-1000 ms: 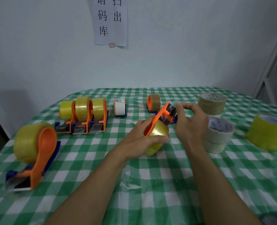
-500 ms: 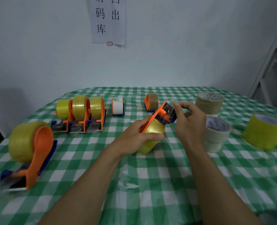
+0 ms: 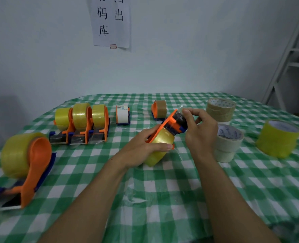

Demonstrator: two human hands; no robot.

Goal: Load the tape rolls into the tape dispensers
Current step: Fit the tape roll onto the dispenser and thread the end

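Gripping the tape dispenser (image 3: 165, 127), left hand (image 3: 141, 149); right hand (image 3: 201, 132) pinches its tip.

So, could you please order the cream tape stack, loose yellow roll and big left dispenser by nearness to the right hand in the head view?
1. Cream tape stack, right beside the right hand.
2. Loose yellow roll, far right.
3. Big dispenser, far left.

Right hand (image 3: 200, 135) closes in leftward, fingertips now pinching black cutter end of orange plastic tape dispenser (image 3: 164, 126).
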